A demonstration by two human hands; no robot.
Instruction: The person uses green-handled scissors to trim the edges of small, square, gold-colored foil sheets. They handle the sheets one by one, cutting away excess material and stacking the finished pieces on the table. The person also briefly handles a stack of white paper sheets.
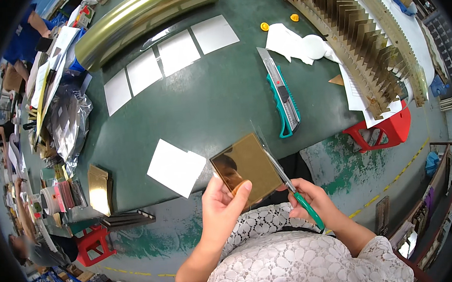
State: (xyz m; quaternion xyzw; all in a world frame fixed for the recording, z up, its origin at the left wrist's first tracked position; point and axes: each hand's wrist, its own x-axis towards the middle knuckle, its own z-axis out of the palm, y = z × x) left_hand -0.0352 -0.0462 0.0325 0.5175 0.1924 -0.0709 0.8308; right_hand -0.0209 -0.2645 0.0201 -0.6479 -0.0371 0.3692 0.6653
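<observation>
A square, mirror-like bronze plate is tilted up in front of my body. My left hand grips its lower left corner, with the thumb on the face and the other fingers behind. In my right hand is a pair of green-handled scissors, blades lying along the plate's right edge. A thin strip of clear film seems to stick out past the plate's top right corner. White paper sheets lie on the table just left of the plate. Ahead, to the right, rests a teal utility knife with its blade extended.
On the green table lie a gold film roll, a row of several pale squares and two yellow caps. Slotted racks of plates stand far right. Stacked gold plates sit left. Red stools flank the table.
</observation>
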